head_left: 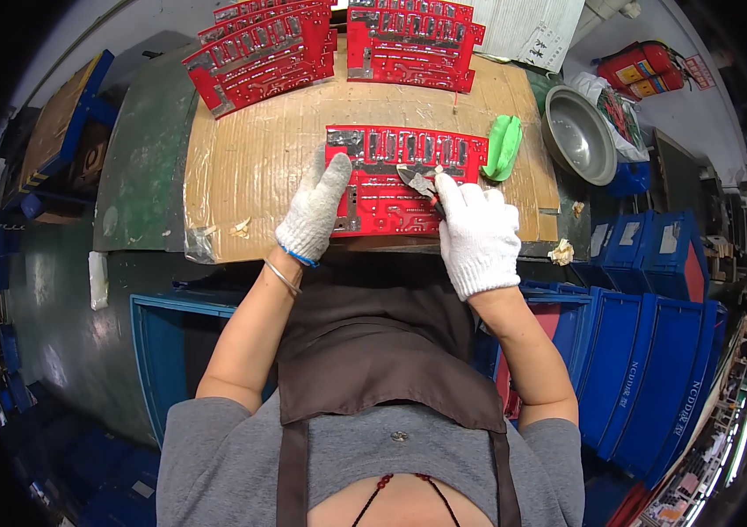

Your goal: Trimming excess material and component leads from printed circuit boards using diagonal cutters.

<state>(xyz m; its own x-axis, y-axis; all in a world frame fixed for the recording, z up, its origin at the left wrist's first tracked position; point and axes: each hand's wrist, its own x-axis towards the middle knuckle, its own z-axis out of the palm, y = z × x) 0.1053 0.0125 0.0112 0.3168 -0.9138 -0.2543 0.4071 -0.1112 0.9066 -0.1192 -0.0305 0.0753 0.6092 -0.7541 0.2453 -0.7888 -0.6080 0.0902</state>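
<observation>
A red circuit board [391, 206] with silvery solder patches lies in front of me on a cardboard-covered bench. My left hand [317, 204], in a white knit glove with a grey, dirty thumb, grips the board's left edge with the thumb on top. In my right hand [479, 230], also gloved in white, is a pair of cutting pliers [418, 183]. Their jaws point up and left over the board's solder side, near a small pale scrap. The palm hides most of the handles. Beside the board's right edge rests a bright green object [504, 147], perhaps a wrapped roll.
Stacks of similar red boards lean at the back left [264, 53] and back centre [410, 44]. A metal bowl [579, 136] stands at the right, with a red fire extinguisher [641, 68] behind. Blue crates [633, 360] line the right. The cardboard [250, 167] has torn edges.
</observation>
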